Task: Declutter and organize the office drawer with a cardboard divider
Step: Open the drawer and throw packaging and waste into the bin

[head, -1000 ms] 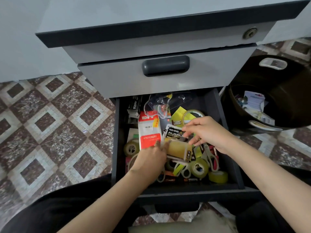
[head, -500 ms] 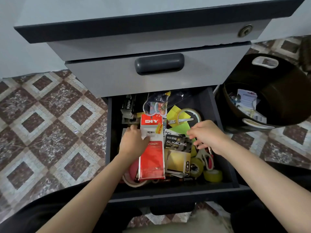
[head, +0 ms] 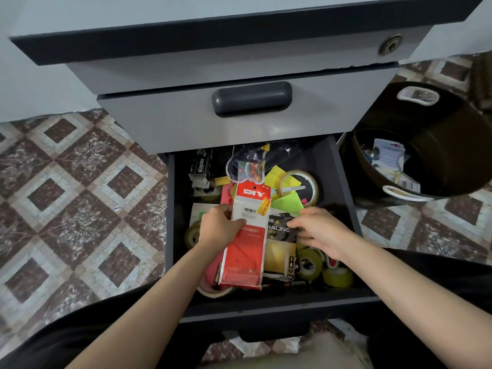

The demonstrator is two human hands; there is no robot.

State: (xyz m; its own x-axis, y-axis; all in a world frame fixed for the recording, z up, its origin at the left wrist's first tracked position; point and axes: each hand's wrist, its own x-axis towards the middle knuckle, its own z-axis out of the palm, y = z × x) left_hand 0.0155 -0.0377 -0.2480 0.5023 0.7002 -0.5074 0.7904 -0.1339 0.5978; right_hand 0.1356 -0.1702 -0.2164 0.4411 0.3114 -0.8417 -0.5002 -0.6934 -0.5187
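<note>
Nearest, the drawer (head: 279, 299) stands pulled out towards me, its front wall hiding whatever lies tight against it. Just behind that wall sit tape rolls (head: 337, 276) at the right corner. My left hand (head: 219, 229) grips the red pack (head: 246, 257) by its left edge, thumb on the face, and tilts it up off the heap, in my judgement so that it can be lifted clear. What lies beneath it is covered. My right hand (head: 319, 231) rests with fingers loosely extended on the battery pack (head: 281, 255), holding nothing that I can see. It probably steadies that pack while the red one comes away. The pack's print is partly covered by both hands. Farther in lie green and yellow notes (head: 287, 203), a large tape ring (head: 300, 186), a stapler box (head: 201, 166) and a clear bag (head: 255, 161), whose contents I cannot make out. The back of the drawer runs under the shut upper drawer (head: 251, 98) and is unseen. No cardboard divider is in view. To the right stands a dark bin (head: 452, 134), cut off at the frame edge.
</note>
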